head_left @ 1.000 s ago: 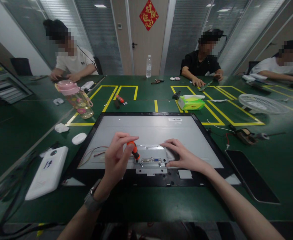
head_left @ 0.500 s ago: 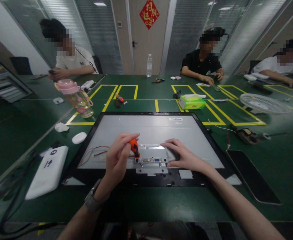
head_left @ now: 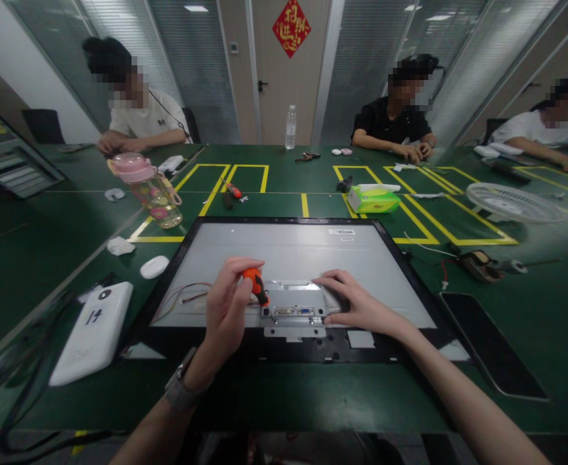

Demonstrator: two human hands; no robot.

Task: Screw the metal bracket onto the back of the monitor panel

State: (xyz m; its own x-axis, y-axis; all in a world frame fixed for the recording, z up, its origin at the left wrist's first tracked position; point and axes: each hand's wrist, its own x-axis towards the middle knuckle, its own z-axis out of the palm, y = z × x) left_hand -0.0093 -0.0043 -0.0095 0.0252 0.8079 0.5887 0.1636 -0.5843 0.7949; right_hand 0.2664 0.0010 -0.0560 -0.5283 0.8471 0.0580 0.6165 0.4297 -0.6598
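1. Your left hand (head_left: 226, 303), wrist strapped with a grey watch (head_left: 182, 387), grips the rounded handle of an orange-and-black screwdriver (head_left: 255, 284).
2. The screwdriver tilts down to the left end of a silver metal port housing (head_left: 296, 294); whether its tip touches is too small to tell.
3. Your right hand (head_left: 356, 303), thumb and fingers spread, rests at the housing's right end; you cannot tell from this angle whether it clamps the metal.
4. The housing sits toward the near edge of a flat grey display panel with a black frame (head_left: 284, 252), lying before you on a green tabletop (head_left: 284, 400).
5. At your left lie a white, rounded device marked "14" (head_left: 93, 332) and, farther off, a clear bottle with a pink lid (head_left: 148, 200); at your right lies a dark, flat rectangular device (head_left: 494, 345).
6. Across the table, a co-worker in a black shirt (head_left: 385, 119) sits, hands together.
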